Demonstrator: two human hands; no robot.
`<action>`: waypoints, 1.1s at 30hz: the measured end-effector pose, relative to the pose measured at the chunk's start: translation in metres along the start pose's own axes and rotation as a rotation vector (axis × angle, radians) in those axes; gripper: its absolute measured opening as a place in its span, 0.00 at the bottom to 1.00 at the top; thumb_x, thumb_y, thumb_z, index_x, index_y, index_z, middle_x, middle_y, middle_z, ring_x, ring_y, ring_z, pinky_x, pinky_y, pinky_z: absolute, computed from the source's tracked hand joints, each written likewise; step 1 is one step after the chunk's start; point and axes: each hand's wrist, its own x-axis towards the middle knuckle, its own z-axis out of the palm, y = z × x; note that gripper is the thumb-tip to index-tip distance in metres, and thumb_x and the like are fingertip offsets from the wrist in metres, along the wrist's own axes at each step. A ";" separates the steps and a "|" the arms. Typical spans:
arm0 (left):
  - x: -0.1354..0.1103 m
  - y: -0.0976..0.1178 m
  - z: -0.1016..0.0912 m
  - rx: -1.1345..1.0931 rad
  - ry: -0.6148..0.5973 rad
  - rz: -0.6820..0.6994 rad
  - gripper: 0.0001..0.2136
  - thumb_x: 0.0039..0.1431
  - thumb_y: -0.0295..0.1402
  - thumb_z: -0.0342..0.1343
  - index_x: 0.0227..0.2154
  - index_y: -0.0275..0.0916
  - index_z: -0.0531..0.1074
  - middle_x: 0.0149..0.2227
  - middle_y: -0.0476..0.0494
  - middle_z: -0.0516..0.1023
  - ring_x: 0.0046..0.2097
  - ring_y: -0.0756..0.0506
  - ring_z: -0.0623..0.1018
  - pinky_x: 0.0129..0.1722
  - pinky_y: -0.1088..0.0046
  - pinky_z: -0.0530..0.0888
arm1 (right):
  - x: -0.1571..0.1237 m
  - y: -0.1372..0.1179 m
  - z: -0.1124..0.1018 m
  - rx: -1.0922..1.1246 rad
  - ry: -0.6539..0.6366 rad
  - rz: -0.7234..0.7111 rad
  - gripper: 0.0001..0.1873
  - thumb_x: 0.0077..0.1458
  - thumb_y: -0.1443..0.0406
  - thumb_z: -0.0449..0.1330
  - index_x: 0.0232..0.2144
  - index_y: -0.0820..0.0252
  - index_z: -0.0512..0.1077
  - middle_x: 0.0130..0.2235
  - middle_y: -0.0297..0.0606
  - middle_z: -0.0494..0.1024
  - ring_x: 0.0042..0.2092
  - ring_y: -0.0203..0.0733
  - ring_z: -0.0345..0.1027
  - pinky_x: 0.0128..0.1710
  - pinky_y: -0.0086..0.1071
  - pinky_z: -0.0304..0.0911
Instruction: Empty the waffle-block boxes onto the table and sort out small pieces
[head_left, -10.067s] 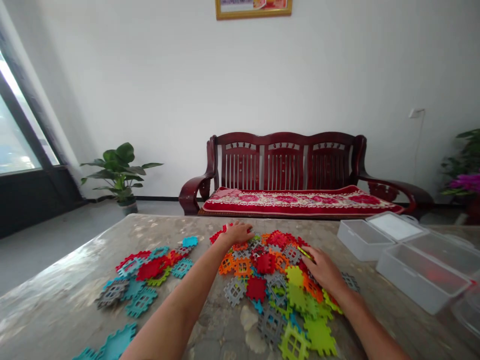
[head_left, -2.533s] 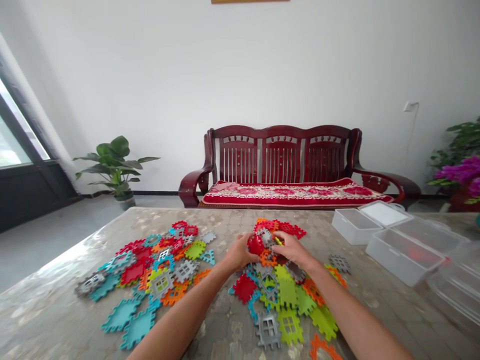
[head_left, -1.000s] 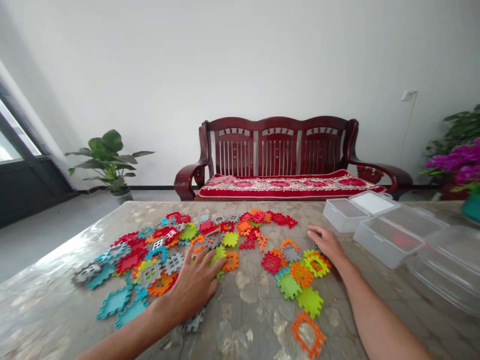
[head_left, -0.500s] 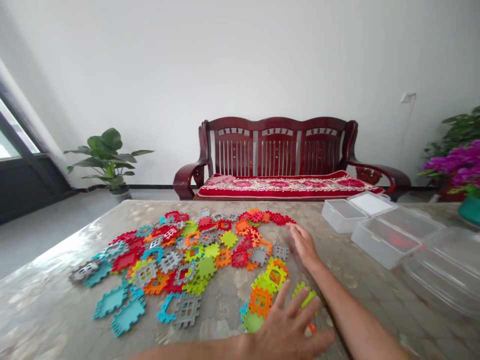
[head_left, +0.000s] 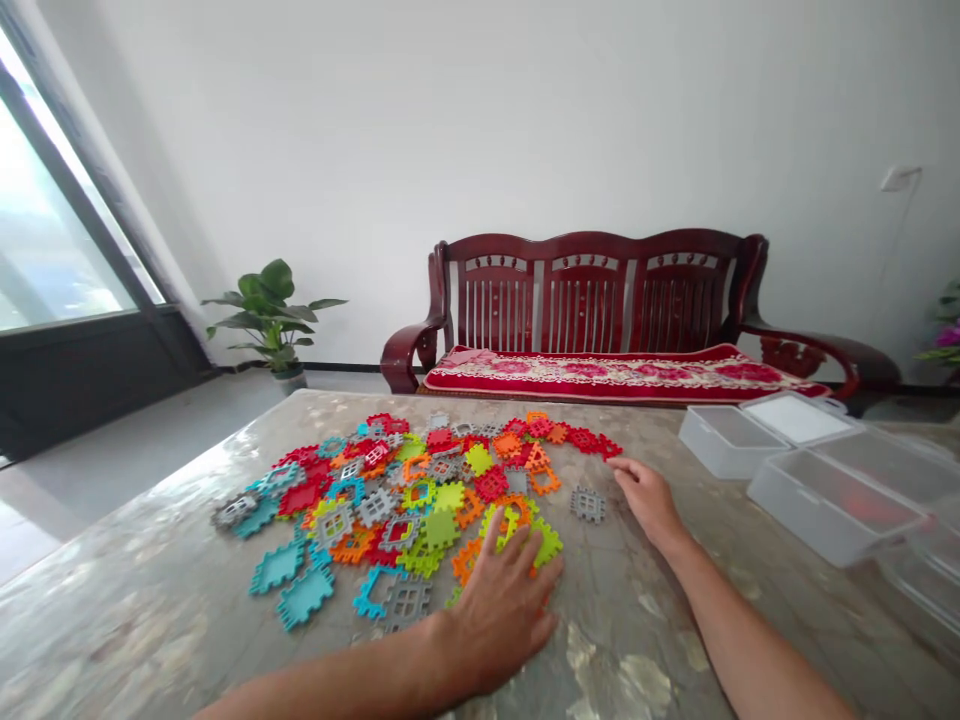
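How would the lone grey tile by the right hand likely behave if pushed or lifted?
The grey tile lies flat on the glossy table, so it probably slides rather than rolls. Thin, with open windows, it looks light and stiff.

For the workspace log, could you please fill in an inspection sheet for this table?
Surface: marbled table, glossy.
Job's things: toothed plastic tiles, many colours, in one loose spread; a grey tile lies apart at its right.
Clutter: clear plastic boxes at the right, apart from the tiles.
Hands: left hand flat, fingers spread on the spread's near edge; right hand open on the table beside the grey tile.
Cables: nothing seen on the table; wall socket far right.
Surroundings: wooden bench, potted plant, window.
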 end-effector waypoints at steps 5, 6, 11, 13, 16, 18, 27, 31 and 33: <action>-0.029 -0.027 -0.005 0.042 0.001 -0.063 0.22 0.68 0.46 0.44 0.61 0.49 0.63 0.60 0.41 0.70 0.63 0.38 0.66 0.68 0.42 0.45 | -0.001 0.002 0.000 -0.015 0.020 -0.008 0.20 0.45 0.57 0.53 0.35 0.56 0.80 0.40 0.40 0.84 0.44 0.50 0.76 0.47 0.40 0.68; -0.035 -0.032 -0.007 0.039 -0.001 -0.062 0.21 0.68 0.46 0.45 0.61 0.50 0.63 0.60 0.42 0.70 0.63 0.39 0.66 0.68 0.42 0.44 | -0.001 0.002 0.001 -0.020 0.022 -0.007 0.20 0.45 0.57 0.53 0.35 0.56 0.80 0.39 0.40 0.84 0.44 0.50 0.76 0.47 0.40 0.68; -0.055 -0.045 -0.017 0.024 -0.009 -0.045 0.22 0.67 0.43 0.48 0.62 0.52 0.62 0.60 0.43 0.70 0.63 0.38 0.67 0.67 0.41 0.46 | -0.002 0.001 0.000 -0.046 0.009 -0.010 0.22 0.45 0.56 0.53 0.36 0.58 0.80 0.41 0.42 0.84 0.45 0.51 0.76 0.48 0.41 0.67; -0.061 -0.049 -0.022 0.029 -0.009 -0.042 0.21 0.66 0.40 0.49 0.61 0.52 0.63 0.60 0.43 0.71 0.62 0.38 0.68 0.67 0.41 0.47 | -0.002 -0.001 -0.001 -0.052 0.001 -0.009 0.23 0.45 0.55 0.52 0.37 0.59 0.80 0.41 0.44 0.84 0.45 0.52 0.76 0.48 0.41 0.67; -0.070 -0.057 -0.029 0.034 -0.007 -0.025 0.21 0.65 0.37 0.49 0.61 0.52 0.64 0.59 0.44 0.72 0.61 0.39 0.69 0.68 0.43 0.49 | -0.003 -0.002 -0.001 -0.051 -0.006 0.007 0.24 0.44 0.54 0.52 0.37 0.59 0.80 0.41 0.44 0.83 0.45 0.52 0.76 0.49 0.42 0.67; -0.077 -0.064 -0.036 0.032 -0.012 -0.012 0.21 0.65 0.36 0.49 0.60 0.52 0.65 0.58 0.45 0.73 0.61 0.39 0.69 0.68 0.44 0.49 | -0.003 -0.002 -0.001 -0.047 -0.006 0.017 0.24 0.43 0.54 0.52 0.36 0.59 0.80 0.42 0.44 0.83 0.46 0.52 0.75 0.49 0.42 0.66; -0.082 -0.086 -0.060 -0.118 0.088 0.033 0.10 0.61 0.35 0.52 0.43 0.49 0.75 0.44 0.47 0.80 0.50 0.43 0.76 0.62 0.57 0.64 | -0.002 0.003 -0.001 -0.027 0.013 0.017 0.24 0.43 0.53 0.52 0.35 0.57 0.80 0.40 0.42 0.84 0.44 0.52 0.76 0.49 0.41 0.67; -0.044 -0.116 -0.061 -0.213 0.195 -0.127 0.12 0.67 0.35 0.46 0.37 0.45 0.76 0.40 0.45 0.81 0.44 0.46 0.77 0.50 0.66 0.71 | 0.000 0.006 -0.002 -0.050 0.022 0.024 0.24 0.43 0.52 0.53 0.35 0.57 0.81 0.40 0.42 0.84 0.46 0.54 0.76 0.49 0.43 0.67; -0.015 -0.139 -0.059 -0.231 0.234 -0.274 0.15 0.68 0.37 0.44 0.39 0.43 0.76 0.43 0.44 0.81 0.46 0.45 0.78 0.51 0.66 0.71 | 0.000 0.006 -0.002 -0.065 0.027 0.024 0.24 0.42 0.52 0.53 0.35 0.56 0.81 0.40 0.42 0.84 0.46 0.55 0.76 0.49 0.43 0.67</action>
